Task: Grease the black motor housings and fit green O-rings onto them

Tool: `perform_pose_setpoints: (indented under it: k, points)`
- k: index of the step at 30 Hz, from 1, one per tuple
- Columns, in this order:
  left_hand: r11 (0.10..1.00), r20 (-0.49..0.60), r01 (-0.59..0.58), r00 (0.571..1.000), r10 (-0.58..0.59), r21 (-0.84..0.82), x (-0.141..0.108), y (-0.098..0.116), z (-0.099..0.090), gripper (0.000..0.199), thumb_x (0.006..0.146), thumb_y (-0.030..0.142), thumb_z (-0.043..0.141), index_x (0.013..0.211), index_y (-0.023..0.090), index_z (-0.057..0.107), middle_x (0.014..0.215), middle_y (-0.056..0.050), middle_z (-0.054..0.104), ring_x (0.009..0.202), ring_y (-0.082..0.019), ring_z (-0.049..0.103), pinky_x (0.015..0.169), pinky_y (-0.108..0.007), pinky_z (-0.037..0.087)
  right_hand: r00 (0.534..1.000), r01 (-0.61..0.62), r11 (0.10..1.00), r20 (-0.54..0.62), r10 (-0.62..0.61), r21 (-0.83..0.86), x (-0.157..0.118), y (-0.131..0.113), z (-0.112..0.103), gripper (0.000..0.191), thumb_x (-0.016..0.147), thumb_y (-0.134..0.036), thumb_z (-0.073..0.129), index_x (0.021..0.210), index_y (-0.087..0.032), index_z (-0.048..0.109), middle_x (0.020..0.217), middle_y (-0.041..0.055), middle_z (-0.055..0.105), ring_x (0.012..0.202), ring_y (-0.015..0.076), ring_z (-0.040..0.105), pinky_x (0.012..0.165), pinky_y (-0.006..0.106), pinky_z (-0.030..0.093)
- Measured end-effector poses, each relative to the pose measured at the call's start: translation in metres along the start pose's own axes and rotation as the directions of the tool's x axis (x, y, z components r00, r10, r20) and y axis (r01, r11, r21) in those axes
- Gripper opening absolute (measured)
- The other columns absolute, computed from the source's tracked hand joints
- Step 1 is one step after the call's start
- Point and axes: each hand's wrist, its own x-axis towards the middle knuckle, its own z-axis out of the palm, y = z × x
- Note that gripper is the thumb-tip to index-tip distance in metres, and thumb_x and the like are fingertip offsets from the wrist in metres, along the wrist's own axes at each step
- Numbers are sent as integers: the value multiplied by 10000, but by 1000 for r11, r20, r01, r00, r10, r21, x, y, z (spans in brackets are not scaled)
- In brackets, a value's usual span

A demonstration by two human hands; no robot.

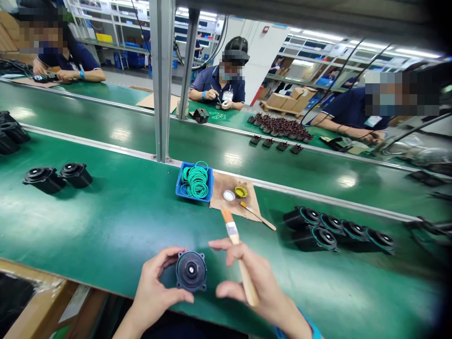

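Note:
My left hand is curled round the left side of a black round motor housing, its thumb along the lower edge. The housing's top faces me, with a teal ring round its rim and a small bright centre. Just to the right, my right hand holds a paintbrush against its palm, bristles pointing up and away. Its thumb and index finger are spread towards the housing without touching it. Beyond the hands, a blue bin holds many teal rubber rings.
A stained cardboard sheet carries a yellow cap, a white lid and a smaller brush. Several black housings stand right; two more housings stand left. A metal post rises ahead. Co-workers sit across the bench.

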Motion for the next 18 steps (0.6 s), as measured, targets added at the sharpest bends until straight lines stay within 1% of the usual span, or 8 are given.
perform_pose_setpoints:
  k: [2,4,6,9,13,18]
  points:
    - [997,20,-49,999,48,65,-1,4,2,736,446,452,969,1087,194,718,1057,-99,781,986,-285,736,890,-325,592,997,26,998,69,-23,-52,-4,1,8,538,715,-637,773,921,-266,442,1214,77,696,1054,240,690,874,330,561]
    - [989,34,-100,995,97,107,-2,8,3,730,455,476,959,1091,211,718,1053,-86,783,978,-279,740,875,-317,597,992,26,996,127,-15,-84,-8,2,12,622,649,-637,820,944,-268,415,1266,102,657,1121,270,657,914,369,546]
    - [981,38,-141,990,137,132,-4,12,4,725,458,479,957,1092,223,718,1051,-74,784,972,-273,742,864,-307,600,986,-3,996,164,16,-85,-13,3,15,642,651,-611,837,970,-268,397,1282,118,632,1146,282,640,929,387,537]
    - [973,36,-175,985,171,154,-8,15,4,707,475,471,954,1094,230,713,1044,-64,783,971,-264,742,865,-295,595,985,-42,999,167,43,-12,-18,4,15,601,711,-576,819,966,-273,368,1248,102,635,1123,260,648,906,360,540]
    - [972,59,-172,985,164,162,-12,17,5,699,486,485,946,1091,231,706,1027,-55,780,962,-252,737,859,-283,587,986,-57,997,157,49,49,-22,4,16,540,772,-536,792,961,-276,358,1231,79,641,1085,228,652,884,331,534]
    - [978,61,-142,989,134,155,-12,17,6,689,494,463,952,1093,231,703,1027,-51,772,961,-247,725,868,-292,578,988,-53,996,147,43,67,-24,6,21,543,775,-537,790,980,-280,357,1227,79,641,1073,225,656,875,333,538]
